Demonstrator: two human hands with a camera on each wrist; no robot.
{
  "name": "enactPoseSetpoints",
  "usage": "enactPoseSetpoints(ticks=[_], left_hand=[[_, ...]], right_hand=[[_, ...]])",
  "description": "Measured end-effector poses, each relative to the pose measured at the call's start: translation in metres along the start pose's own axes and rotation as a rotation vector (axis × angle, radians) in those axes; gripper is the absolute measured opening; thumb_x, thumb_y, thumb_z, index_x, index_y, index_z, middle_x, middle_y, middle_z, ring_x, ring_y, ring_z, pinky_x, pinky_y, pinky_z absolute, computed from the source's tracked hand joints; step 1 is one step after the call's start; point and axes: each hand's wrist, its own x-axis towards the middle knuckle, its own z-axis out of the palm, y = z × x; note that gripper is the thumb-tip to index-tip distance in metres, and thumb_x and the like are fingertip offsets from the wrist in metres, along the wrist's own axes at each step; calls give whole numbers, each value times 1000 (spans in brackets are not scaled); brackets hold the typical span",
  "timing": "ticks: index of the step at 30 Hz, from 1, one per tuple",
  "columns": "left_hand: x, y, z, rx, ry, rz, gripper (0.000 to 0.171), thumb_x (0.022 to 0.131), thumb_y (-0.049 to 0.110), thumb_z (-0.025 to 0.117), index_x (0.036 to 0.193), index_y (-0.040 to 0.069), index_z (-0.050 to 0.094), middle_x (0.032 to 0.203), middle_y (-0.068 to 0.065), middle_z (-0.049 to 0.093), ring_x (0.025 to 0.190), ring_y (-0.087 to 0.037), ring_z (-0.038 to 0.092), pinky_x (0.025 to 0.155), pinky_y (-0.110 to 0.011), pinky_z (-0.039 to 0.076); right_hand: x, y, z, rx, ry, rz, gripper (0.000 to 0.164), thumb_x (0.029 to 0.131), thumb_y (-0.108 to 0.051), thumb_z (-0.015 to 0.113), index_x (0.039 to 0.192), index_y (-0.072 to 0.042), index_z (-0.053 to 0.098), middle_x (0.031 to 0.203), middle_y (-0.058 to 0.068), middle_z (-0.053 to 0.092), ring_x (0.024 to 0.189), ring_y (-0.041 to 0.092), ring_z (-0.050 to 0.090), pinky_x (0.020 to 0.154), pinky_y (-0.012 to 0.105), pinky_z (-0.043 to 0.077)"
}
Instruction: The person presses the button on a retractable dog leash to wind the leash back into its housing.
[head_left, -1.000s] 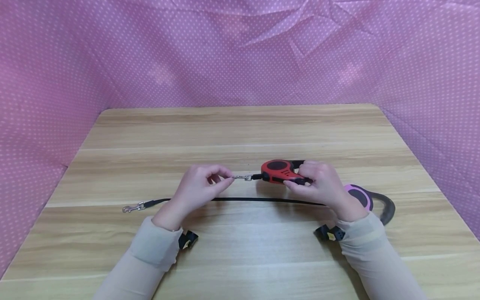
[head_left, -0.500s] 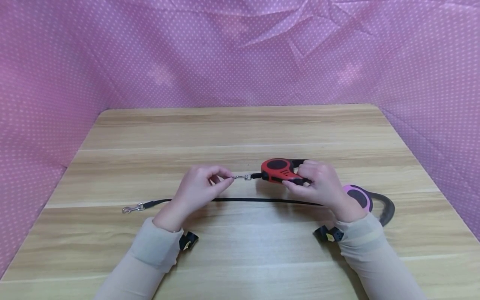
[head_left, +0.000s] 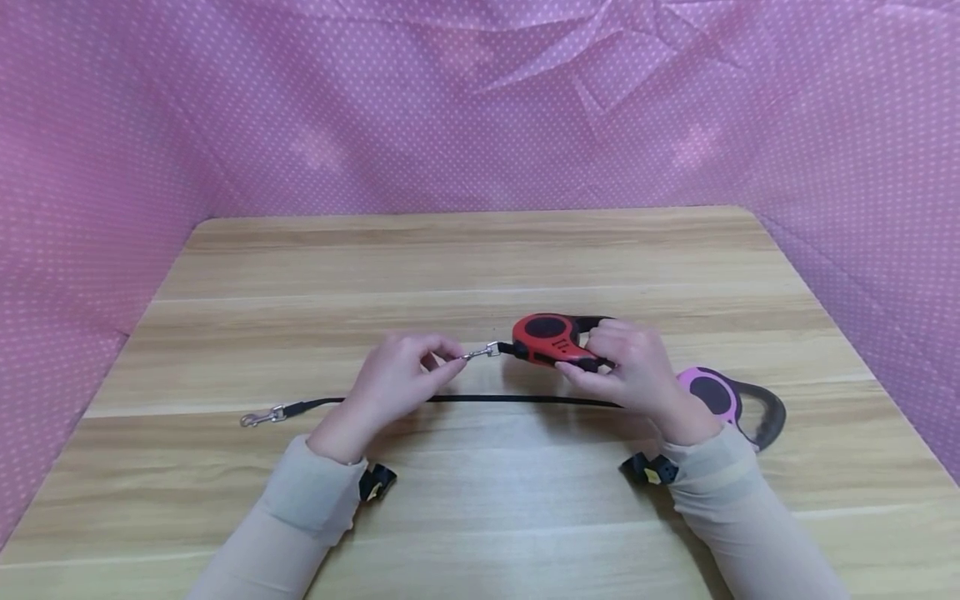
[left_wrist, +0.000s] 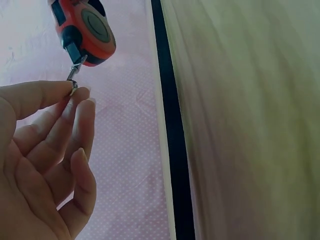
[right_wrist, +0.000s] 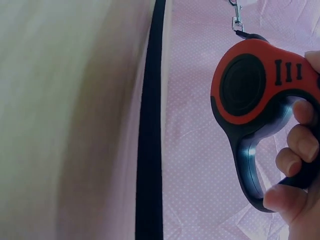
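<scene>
In the head view, my right hand (head_left: 630, 367) grips the handle of a red and black retractable dog leash (head_left: 542, 335); the right wrist view shows several fingers curled through its black loop (right_wrist: 245, 170). Its silver snap hook (head_left: 482, 352) extends left from the casing on a short bit of black strap. My left hand (head_left: 401, 379) pinches the tip of that hook between thumb and fingertip, as the left wrist view also shows. The red leash (left_wrist: 90, 30) hangs above the table, tilted a little. Part of the hook is hidden by the fingertips.
A second retractable leash, pink and black (head_left: 712, 396), lies to the right, partly behind my right forearm. Its black strap (head_left: 517, 399) runs left across the wooden table (head_left: 480, 267) to a silver snap hook (head_left: 262, 417). A pink dotted cloth (head_left: 480, 108) surrounds the table.
The red leash has shifted slightly left and up in the head view, nearer my left hand, and its strap and hook now slant more. The left hand has barely moved.
</scene>
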Motion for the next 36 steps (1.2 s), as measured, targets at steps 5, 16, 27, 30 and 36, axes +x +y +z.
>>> enactPoseSetpoints(ticks=[5,16,27,30,36], left_hand=[[1,0,0,52,-22,-18,14,93,33,68,98,22,75,89,7,73,72,-8,61,60,-28,46],[1,-1,-2,88,-58,-68,17,94,37,66,96,23,75,90,6,72,68,-8,59,60,-28,45],[2,-5,-1,86,-90,-97,14,95,35,66,96,23,73,91,7,72,71,-7,62,63,-28,46],[2,-6,-1,89,-102,-116,14,95,36,65,96,24,73,92,7,72,73,-8,62,65,-29,47],[3,-7,-1,98,-126,-140,14,95,35,66,98,24,73,92,7,72,75,-8,62,67,-29,46]], right_hand=[[0,-1,2,-8,5,-2,58,95,-57,53,55,-16,45,55,-7,45,55,4,35,49,19,28],[-1,-2,2,-72,-55,22,57,95,-55,54,57,-14,47,57,-4,48,57,5,37,49,21,29],[-1,-3,0,-121,-314,179,39,87,-47,70,67,-18,55,64,-5,50,65,8,41,55,23,32],[-1,-4,0,-138,-376,239,28,83,-40,75,74,-16,63,67,-7,51,67,10,42,56,24,33],[0,-4,1,-163,-443,301,32,87,-44,71,89,-12,73,73,-6,57,73,11,46,59,25,35]])
